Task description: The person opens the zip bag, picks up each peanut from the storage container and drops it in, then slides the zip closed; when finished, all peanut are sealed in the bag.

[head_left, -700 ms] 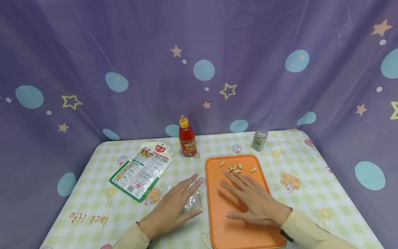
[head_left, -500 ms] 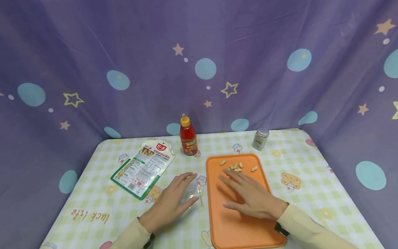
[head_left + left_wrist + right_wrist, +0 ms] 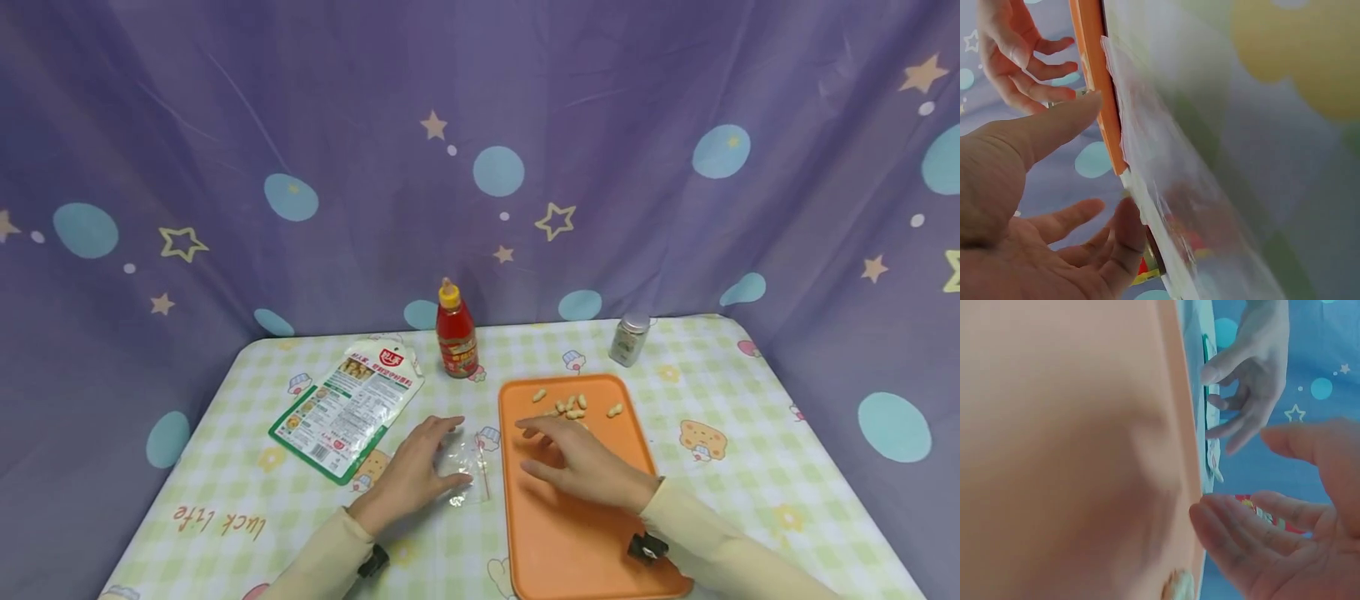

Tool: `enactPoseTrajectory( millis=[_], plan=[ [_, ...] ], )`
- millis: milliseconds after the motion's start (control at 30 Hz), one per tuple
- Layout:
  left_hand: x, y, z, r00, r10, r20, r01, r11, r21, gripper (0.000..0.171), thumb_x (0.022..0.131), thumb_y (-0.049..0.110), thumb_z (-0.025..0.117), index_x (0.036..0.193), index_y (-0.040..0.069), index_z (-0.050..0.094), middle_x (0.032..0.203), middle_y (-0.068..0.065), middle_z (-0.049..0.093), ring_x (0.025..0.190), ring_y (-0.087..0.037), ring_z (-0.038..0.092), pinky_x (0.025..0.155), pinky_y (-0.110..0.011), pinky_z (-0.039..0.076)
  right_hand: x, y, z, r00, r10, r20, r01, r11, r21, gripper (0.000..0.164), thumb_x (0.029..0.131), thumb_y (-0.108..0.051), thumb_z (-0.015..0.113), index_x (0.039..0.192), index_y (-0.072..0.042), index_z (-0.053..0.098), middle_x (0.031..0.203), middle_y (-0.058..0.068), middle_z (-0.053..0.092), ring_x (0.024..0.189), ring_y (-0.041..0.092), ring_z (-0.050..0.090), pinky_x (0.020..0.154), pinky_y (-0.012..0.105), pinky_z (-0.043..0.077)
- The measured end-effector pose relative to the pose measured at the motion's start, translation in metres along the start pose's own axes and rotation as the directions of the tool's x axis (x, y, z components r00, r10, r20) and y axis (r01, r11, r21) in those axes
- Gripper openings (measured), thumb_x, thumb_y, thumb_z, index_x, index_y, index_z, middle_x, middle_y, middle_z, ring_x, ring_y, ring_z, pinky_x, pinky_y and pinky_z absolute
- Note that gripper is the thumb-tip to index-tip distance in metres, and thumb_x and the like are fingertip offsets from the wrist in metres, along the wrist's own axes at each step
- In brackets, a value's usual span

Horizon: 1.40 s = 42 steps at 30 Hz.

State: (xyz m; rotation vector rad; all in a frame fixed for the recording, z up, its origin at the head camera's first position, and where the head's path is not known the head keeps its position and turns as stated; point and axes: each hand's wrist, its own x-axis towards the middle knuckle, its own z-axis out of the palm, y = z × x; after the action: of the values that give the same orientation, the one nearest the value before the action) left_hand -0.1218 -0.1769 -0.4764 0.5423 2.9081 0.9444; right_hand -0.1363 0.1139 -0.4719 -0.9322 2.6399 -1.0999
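Observation:
My left hand (image 3: 408, 479), fingers loosely bent and thumb apart, hovers beside a clear plastic zip bag (image 3: 467, 475) with a red line along its right edge. In the left wrist view the bag (image 3: 1172, 187) lies close by the fingertips, with nothing in the grasp. Over the orange tray (image 3: 525, 542) is my right hand (image 3: 588, 471), palm turned inward and fingers gently curved around nothing. Several unshelled peanuts (image 3: 576, 413) lie on the tray's far part, just beyond those fingertips. One peanut (image 3: 1179, 586) shows at the bottom of the right wrist view.
A white and green seasoning packet (image 3: 348, 408) lies flat at the left. Behind stand a red sauce bottle (image 3: 457, 337) with a yellow cap and a small spice jar (image 3: 628, 340). A checked cloth covers the table (image 3: 750, 508); a purple curtain (image 3: 360, 167) hangs behind it.
Both hands' fingers have bent from a flatter spread. The right hand has shifted slightly left over the tray; the left has drawn back a little, baring more of the zip bag.

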Motion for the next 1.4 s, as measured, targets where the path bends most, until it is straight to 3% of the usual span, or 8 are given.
enactPoseTrajectory(
  millis=[200, 333, 567, 800, 1100, 1400],
  plan=[
    [0.001, -0.004, 0.002, 0.996, -0.058, 0.064, 0.059, 0.998, -0.008, 0.097, 0.072, 0.032, 0.096, 0.152, 0.005, 0.049, 0.130, -0.010, 0.060, 0.095, -0.015, 0.056, 0.083, -0.032, 0.051, 0.011, -0.006, 0.012, 1.000, -0.013, 0.026, 0.010, 0.993, 0.118, 0.045, 0.101, -0.025, 0.071, 0.141, -0.006, 0.060, 0.118, 0.005, 0.071, 0.105, 0.019, 0.071, 0.092, 0.034, 0.058],
    [0.000, -0.006, 0.004, 0.994, -0.073, 0.079, 0.074, 0.997, -0.002, 0.098, 0.073, 0.034, 0.095, 0.153, 0.005, 0.048, 0.128, -0.011, 0.057, 0.095, -0.015, 0.053, 0.080, -0.030, 0.049, 0.016, -0.011, 0.017, 0.999, -0.022, 0.038, 0.015, 0.984, 0.176, 0.043, 0.100, -0.022, 0.071, 0.138, -0.005, 0.062, 0.118, 0.008, 0.072, 0.104, 0.020, 0.072, 0.088, 0.032, 0.059],
    [-0.001, -0.008, 0.005, 0.993, -0.073, 0.090, 0.073, 0.997, -0.004, 0.095, 0.075, 0.036, 0.093, 0.153, 0.004, 0.048, 0.120, -0.008, 0.054, 0.091, -0.013, 0.050, 0.074, -0.025, 0.045, 0.023, -0.014, 0.027, 0.998, 0.033, 0.050, -0.045, 0.962, 0.270, 0.037, 0.101, -0.020, 0.068, 0.135, -0.004, 0.063, 0.117, 0.011, 0.073, 0.102, 0.017, 0.072, 0.086, 0.025, 0.058],
    [0.000, -0.010, 0.006, 0.995, -0.071, 0.064, 0.070, 0.997, 0.017, 0.079, 0.072, 0.036, 0.095, 0.138, 0.007, 0.061, 0.112, -0.004, 0.054, 0.095, -0.013, 0.053, 0.085, -0.033, 0.052, 0.032, -0.016, 0.036, 0.998, 0.056, 0.030, -0.063, 0.952, 0.299, 0.034, 0.100, -0.017, 0.070, 0.130, -0.002, 0.065, 0.117, 0.012, 0.075, 0.103, 0.020, 0.072, 0.089, 0.027, 0.058],
    [-0.002, -0.011, 0.008, 0.997, -0.077, 0.032, 0.077, 0.997, -0.005, 0.069, 0.072, 0.031, 0.096, 0.126, 0.013, 0.058, 0.099, -0.001, 0.054, 0.079, -0.010, 0.048, 0.064, -0.022, 0.040, 0.043, -0.023, 0.046, 0.997, 0.066, 0.048, -0.077, 0.951, 0.300, 0.034, 0.097, -0.010, 0.072, 0.129, -0.001, 0.066, 0.113, 0.013, 0.078, 0.101, 0.023, 0.074, 0.083, 0.025, 0.057],
    [-0.003, -0.010, 0.008, 0.997, -0.062, 0.035, 0.062, 0.998, 0.012, 0.074, 0.074, 0.032, 0.095, 0.134, 0.011, 0.058, 0.095, 0.000, 0.053, 0.075, -0.006, 0.044, 0.061, -0.021, 0.038, 0.049, -0.026, 0.051, 0.994, 0.076, 0.075, -0.095, 0.949, 0.299, 0.030, 0.093, -0.002, 0.074, 0.122, -0.001, 0.067, 0.097, 0.011, 0.081, 0.086, 0.016, 0.076, 0.070, 0.021, 0.056]
  ],
)
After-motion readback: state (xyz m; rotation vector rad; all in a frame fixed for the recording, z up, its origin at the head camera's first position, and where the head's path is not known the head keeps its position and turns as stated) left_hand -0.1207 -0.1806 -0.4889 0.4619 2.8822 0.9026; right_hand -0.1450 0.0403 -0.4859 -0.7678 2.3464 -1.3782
